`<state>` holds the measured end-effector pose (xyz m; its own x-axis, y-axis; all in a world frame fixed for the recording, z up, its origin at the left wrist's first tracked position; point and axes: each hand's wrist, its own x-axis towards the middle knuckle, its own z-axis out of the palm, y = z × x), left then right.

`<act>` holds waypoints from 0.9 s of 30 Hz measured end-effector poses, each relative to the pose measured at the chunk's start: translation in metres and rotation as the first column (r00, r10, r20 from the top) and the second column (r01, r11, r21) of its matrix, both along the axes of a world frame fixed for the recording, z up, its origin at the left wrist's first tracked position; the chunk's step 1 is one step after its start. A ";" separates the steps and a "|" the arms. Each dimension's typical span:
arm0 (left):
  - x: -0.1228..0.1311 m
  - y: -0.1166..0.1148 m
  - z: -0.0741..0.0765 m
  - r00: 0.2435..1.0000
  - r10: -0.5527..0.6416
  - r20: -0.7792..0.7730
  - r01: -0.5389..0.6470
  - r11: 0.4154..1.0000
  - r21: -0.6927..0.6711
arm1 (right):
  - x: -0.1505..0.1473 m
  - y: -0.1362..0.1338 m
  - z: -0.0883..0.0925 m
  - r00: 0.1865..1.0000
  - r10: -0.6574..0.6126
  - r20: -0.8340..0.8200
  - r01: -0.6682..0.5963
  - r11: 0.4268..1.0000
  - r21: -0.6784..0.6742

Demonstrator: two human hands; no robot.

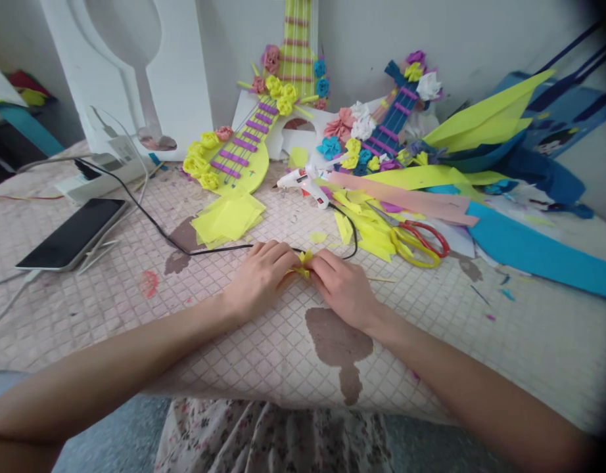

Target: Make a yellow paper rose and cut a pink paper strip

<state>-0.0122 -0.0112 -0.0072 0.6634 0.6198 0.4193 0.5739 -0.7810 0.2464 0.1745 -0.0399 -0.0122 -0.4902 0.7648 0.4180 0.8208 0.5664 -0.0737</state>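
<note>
Between my two hands, just above the table, is a small folded piece of yellow paper [305, 263]. My left hand [268, 272] pinches its left side, fingers bent and closed. Fingers of my right hand [341, 286] close on its right side. A thin wooden stick [382, 280] pokes out past my right hand; whether the hand grips it I cannot tell. Beyond my left hand lies a stack of yellow paper squares [228, 217]. Yellow paper strips [367, 226] and scissors [416, 242] with red and yellow handles lie past my right hand.
A white glue gun [305, 184] rests at the back, its black cord [209, 250] crossing behind my hands. Paper-flowered guitar shapes [248, 148] lean by the wall. A phone [73, 233] and power strip [108, 180] sit left; blue paper [544, 249] spreads right over the patterned tablecloth [263, 355].
</note>
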 end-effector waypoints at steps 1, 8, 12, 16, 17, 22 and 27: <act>0.000 0.000 0.000 1.000 0.001 -0.004 -0.001 1.000 0.001 | 0.000 0.000 0.000 1.000 0.002 -0.007 -0.002 1.000 -0.017; 0.000 0.001 -0.002 1.000 0.012 -0.021 -0.011 1.000 0.012 | 0.001 0.000 -0.004 0.983 0.020 -0.182 -0.042 0.992 -0.118; 0.000 0.002 -0.003 1.000 0.020 -0.013 -0.020 1.000 0.014 | 0.001 0.000 -0.005 0.977 0.025 -0.210 -0.050 0.992 -0.114; -0.001 0.002 -0.003 1.000 0.017 -0.018 -0.017 1.000 0.006 | 0.001 -0.001 -0.004 0.981 0.018 -0.193 -0.040 0.993 -0.107; -0.001 0.002 -0.003 1.000 0.012 -0.025 -0.012 1.000 0.004 | 0.000 -0.001 -0.004 0.983 0.015 -0.185 -0.035 0.994 -0.108; -0.001 0.000 0.000 0.998 0.022 -0.056 -0.020 0.999 0.025 | -0.001 -0.002 -0.004 0.994 -0.004 -0.112 -0.009 0.993 -0.114; 0.001 0.000 0.000 0.995 0.031 -0.094 -0.026 0.998 0.061 | -0.001 -0.003 -0.004 0.996 -0.019 -0.092 0.008 0.993 -0.118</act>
